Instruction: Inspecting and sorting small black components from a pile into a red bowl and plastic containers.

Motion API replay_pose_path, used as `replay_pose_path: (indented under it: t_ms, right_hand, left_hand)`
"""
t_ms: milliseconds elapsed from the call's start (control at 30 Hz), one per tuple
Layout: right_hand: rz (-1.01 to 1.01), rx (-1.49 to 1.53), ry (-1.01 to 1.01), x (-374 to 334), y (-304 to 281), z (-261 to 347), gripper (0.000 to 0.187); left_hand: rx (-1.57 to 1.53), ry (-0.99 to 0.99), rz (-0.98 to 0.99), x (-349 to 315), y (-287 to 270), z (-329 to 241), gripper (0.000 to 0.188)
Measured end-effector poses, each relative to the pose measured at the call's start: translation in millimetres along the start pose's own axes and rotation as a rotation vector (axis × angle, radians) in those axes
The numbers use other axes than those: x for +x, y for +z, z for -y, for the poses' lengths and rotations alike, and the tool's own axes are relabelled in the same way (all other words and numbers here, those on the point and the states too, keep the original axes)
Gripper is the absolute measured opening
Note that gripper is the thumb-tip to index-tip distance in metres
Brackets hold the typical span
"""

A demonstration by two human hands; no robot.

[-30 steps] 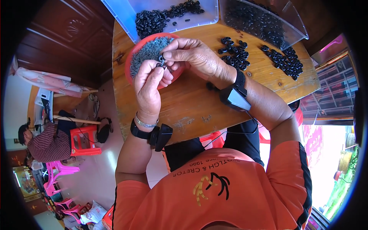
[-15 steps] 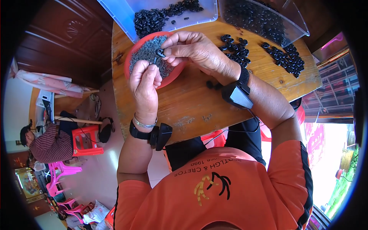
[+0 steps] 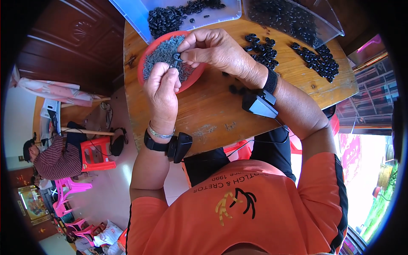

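Over the red bowl (image 3: 189, 85), my two hands meet close together. My left hand (image 3: 163, 91) is closed, pinching a small grey screw-like piece (image 3: 174, 64) upright between thumb and fingertip. In the thumb and fingers of my right hand (image 3: 222, 52) is a small black ring-shaped plastic part (image 3: 177, 56). The grey piece's upper end is at the black part; whether it has entered the hole is too small to tell. Many similar grey pieces (image 3: 156, 55) fill the bowl below.
A clear bluish bin (image 3: 140, 26) with black parts stands behind the bowl. Another clear bin (image 3: 329, 36) leans at the back right. Loose black parts (image 3: 263, 52) lie in piles on the wooden table (image 3: 199, 119). Someone in a striped top (image 3: 57, 159) sits far left.
The grey piece and the black part have come together. My right hand has shifted slightly up and away, and my left hand has risen a little.
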State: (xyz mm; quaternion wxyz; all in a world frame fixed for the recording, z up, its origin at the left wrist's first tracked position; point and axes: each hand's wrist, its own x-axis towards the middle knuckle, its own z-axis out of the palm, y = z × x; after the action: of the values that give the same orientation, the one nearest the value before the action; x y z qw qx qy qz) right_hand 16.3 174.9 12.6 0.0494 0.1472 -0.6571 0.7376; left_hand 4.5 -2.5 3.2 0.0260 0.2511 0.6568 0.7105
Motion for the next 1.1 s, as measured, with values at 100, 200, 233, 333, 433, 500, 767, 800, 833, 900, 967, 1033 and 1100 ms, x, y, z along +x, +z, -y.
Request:
replay_pose_path:
  t_ms: [100, 200, 233, 333, 433, 500, 767, 800, 833, 900, 967, 1033, 1100]
  right_hand:
    - [-0.012, -0.025, -0.008, -0.8, 1.3, 1.7, 0.016]
    - [0.002, -0.04, -0.03, -0.3, 0.5, 0.8, 0.015]
    - [0.0, -0.051, -0.027, -0.6, 0.5, 1.5, 0.014]
    - [-0.002, -0.063, -0.032, -0.2, 0.8, 2.8, 0.014]
    - [0.005, -0.088, -0.056, 0.2, 2.1, 1.6, 0.014]
    - [0.008, -0.12, -0.071, -0.5, 3.1, 1.5, 0.014]
    - [0.038, -0.058, -0.007, -2.0, 6.4, -2.3, 0.013]
    - [0.038, -0.057, -0.007, -2.1, 6.8, -2.4, 0.013]
    - [0.045, -0.054, 0.002, -2.3, 7.1, -2.3, 0.013]
    - [0.052, -0.051, 0.011, -2.2, 7.6, -3.1, 0.013]
    - [0.057, -0.051, -0.018, -1.5, 6.8, -5.3, 0.013]
    - [0.054, -0.056, -0.021, -1.5, 6.1, -5.0, 0.013]
    - [0.053, -0.061, -0.026, -1.3, 5.9, -3.0, 0.013]
  left_hand:
    - [0.009, -0.02, 0.0, -0.1, -1.5, -0.4, 0.008]
    - [0.005, -0.018, 0.01, 0.7, -2.5, 0.9, 0.009]
    - [0.006, -0.018, 0.01, 0.6, -2.1, 0.3, 0.009]
    - [0.061, -0.016, -0.002, 1.4, -1.4, -0.8, 0.01]
    - [0.073, 0.015, 0.017, 1.6, -3.6, 1.9, 0.01]
    - [0.071, 0.014, 0.009, 1.4, -2.2, 1.3, 0.011]
    - [0.066, 0.031, 0.008, -0.5, -2.1, 2.3, 0.012]
    - [0.066, 0.038, 0.002, -0.9, -2.0, 2.1, 0.012]
    - [0.066, 0.038, 0.002, -0.9, -2.7, 3.0, 0.012]
    - [0.113, 0.059, 0.008, -1.0, -4.5, 4.7, 0.012]
    - [0.104, 0.062, 0.011, -0.7, -2.4, 1.7, 0.012]
    - [0.094, 0.067, 0.015, -0.8, -1.0, 0.3, 0.012]
    - [0.042, -0.016, 0.017, -1.0, -1.2, 0.0, 0.013]
